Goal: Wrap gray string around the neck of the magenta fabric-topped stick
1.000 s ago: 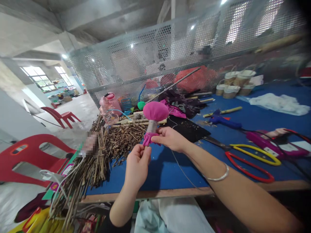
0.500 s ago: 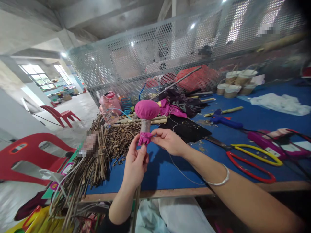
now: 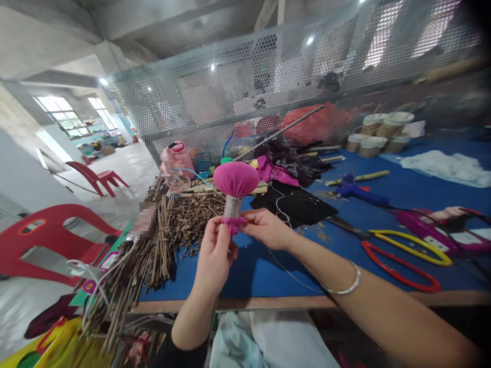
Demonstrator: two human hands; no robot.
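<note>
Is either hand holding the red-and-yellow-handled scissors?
No, the red-and-yellow-handled scissors lie on the blue tabletop while the left hand and right hand hold the pink cloth-covered ball.

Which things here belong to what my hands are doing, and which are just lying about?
In hand: pink cloth-headed stick, pinched by left hand and right hand; thin wire trailing from it.
Lying about: scissors, glue gun, twig bundle, pink bottle, white cloth.

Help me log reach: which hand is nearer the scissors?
Right. The right hand pinches the neck of the pink ball, with the scissors lying further right; the left hand holds the same neck on the side away from them.
</note>
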